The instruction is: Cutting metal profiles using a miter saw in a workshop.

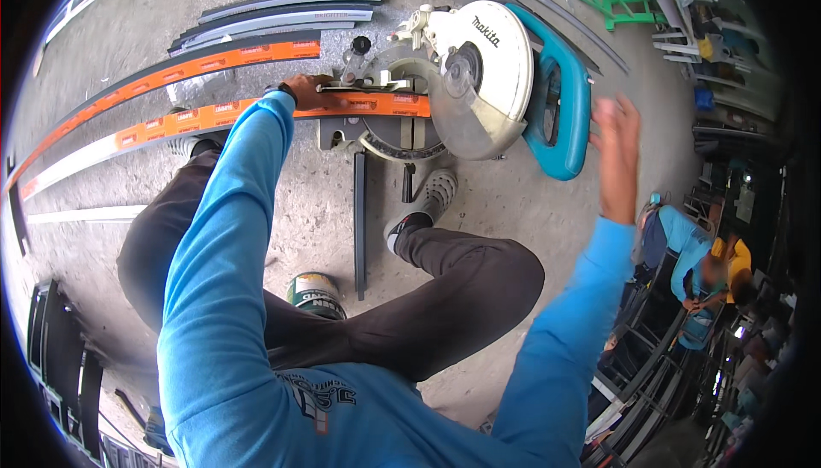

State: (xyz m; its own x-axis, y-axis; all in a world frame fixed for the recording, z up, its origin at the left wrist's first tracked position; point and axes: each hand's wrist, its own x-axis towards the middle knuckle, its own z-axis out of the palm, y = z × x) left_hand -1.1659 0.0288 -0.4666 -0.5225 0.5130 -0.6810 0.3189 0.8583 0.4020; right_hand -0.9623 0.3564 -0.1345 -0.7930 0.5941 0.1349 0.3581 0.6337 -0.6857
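Note:
A miter saw (491,58) with a white blade guard, a clear lower guard and a teal handle (560,105) stands on the floor before me. Across its base, against the fence, lies a long metal profile (368,105) covered in orange film. My left hand (310,92) grips this profile at the left end of the fence, fingers closed over it. The profile's right end reaches under the clear guard, and its other end runs far left. My right hand (617,139) is raised to the right of the handle, apart from it, fingers loosely spread and holding nothing.
Another orange-filmed strip (231,59) and a stack of grey profiles (282,19) lie beyond the saw. A short dark bar (360,229) and a can (315,294) are near my legs. Green stands (629,2) are far right; co-workers (688,254) sit at right.

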